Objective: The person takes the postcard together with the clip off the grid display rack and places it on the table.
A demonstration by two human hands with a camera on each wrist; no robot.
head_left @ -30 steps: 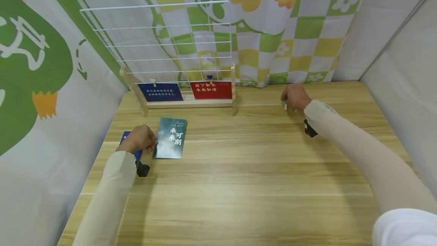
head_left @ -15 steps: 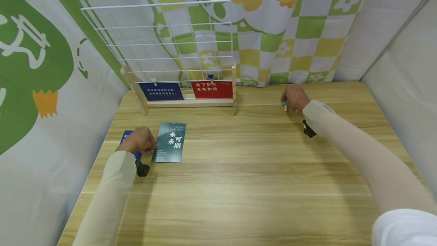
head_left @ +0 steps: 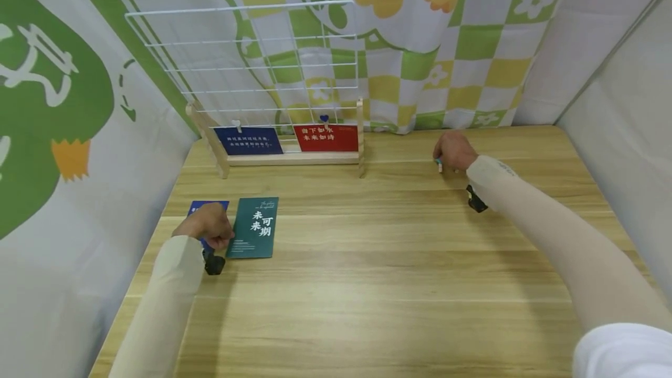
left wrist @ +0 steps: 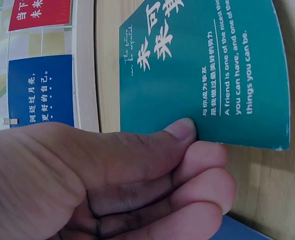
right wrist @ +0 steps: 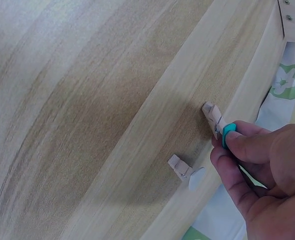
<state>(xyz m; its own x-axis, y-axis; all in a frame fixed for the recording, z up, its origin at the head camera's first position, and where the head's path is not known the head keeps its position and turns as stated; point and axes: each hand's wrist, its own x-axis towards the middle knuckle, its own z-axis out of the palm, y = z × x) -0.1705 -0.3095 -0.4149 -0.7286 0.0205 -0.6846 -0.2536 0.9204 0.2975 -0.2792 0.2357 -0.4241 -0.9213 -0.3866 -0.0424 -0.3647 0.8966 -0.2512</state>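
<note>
My left hand pinches a green card with white lettering by its left edge, thumb on top. In the left wrist view the card looks raised off the wood. Partly hidden beneath that hand is a blue card on the table. At the back right, my right hand pinches a small wooden clothespin by its teal end between thumb and fingers. A second clothespin with a white round end lies close by on the table.
A white wire grid in a wooden stand rises at the back left. Clipped low on it are a blue card and a red card. Patterned curtains hang behind the wooden table.
The green card has come toward me and slightly left with my left hand, uncovering more of the blue card below. My right hand has barely shifted and keeps the clothespin.
</note>
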